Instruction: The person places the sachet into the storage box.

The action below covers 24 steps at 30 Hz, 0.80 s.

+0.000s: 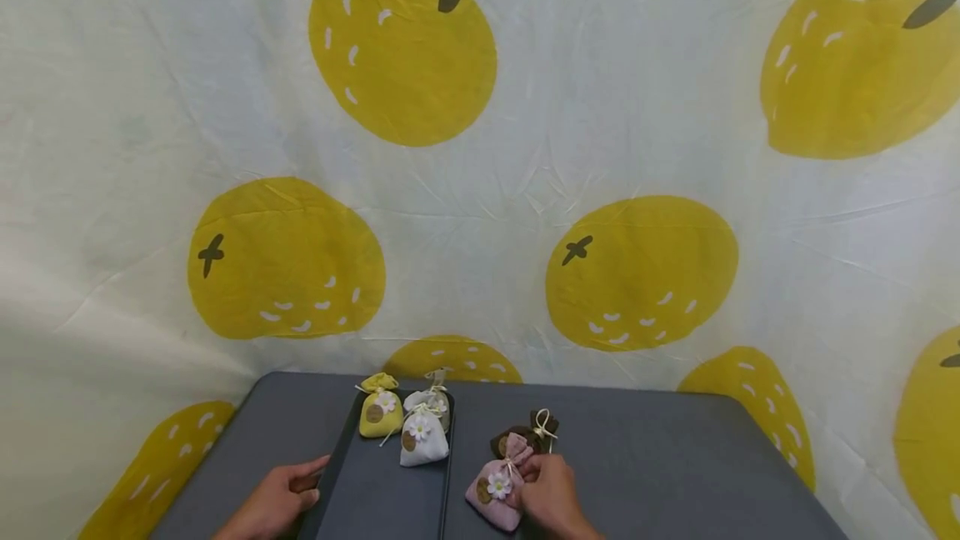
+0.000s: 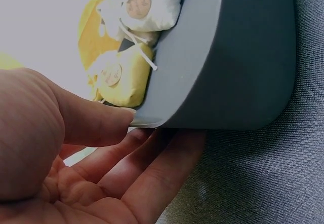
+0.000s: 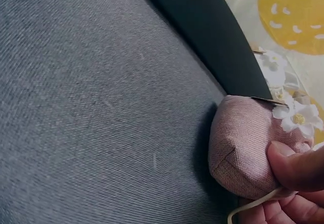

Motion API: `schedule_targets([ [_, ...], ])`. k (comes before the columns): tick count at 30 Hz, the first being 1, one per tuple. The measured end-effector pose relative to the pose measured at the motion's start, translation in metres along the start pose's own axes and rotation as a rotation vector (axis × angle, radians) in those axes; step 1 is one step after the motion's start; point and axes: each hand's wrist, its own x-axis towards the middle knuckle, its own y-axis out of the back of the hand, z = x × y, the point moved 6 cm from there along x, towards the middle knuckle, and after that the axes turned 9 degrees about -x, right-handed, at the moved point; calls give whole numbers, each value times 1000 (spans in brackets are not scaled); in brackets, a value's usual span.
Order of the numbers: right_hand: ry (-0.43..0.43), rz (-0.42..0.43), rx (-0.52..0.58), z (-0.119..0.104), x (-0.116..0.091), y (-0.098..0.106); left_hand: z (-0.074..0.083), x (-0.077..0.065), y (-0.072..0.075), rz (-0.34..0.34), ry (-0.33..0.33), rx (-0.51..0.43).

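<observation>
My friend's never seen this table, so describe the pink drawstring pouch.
On the grey table, look just right of the dark tray. There the right hand holds the pink drawstring pouch, in front of a dark brown pouch. No other pouch is pink.

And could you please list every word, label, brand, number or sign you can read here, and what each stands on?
No text is readable in any view.
White pouch, round tag: script-like marks, too blurred to read.
Yellow pouch, round tag: similar marks, too blurred.
Pink pouch, round tag: too small to read.
</observation>
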Motion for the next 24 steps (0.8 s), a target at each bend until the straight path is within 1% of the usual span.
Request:
schedule_targets([
  [3, 6, 0, 14, -2, 1, 2, 1, 0, 0, 5, -10, 15],
  [7, 16, -8, 38, -5, 3, 6, 1, -1, 1, 30, 4, 13],
  [13, 32, -11, 31, -10, 7, 15, 2, -1, 1, 25, 3, -4],
  [18, 33, -39, 25, -16, 8, 22, 2, -1, 1, 10, -11, 4],
  [24, 40, -41, 18, -23, 9, 28, 2, -1, 0, 13, -10, 17],
])
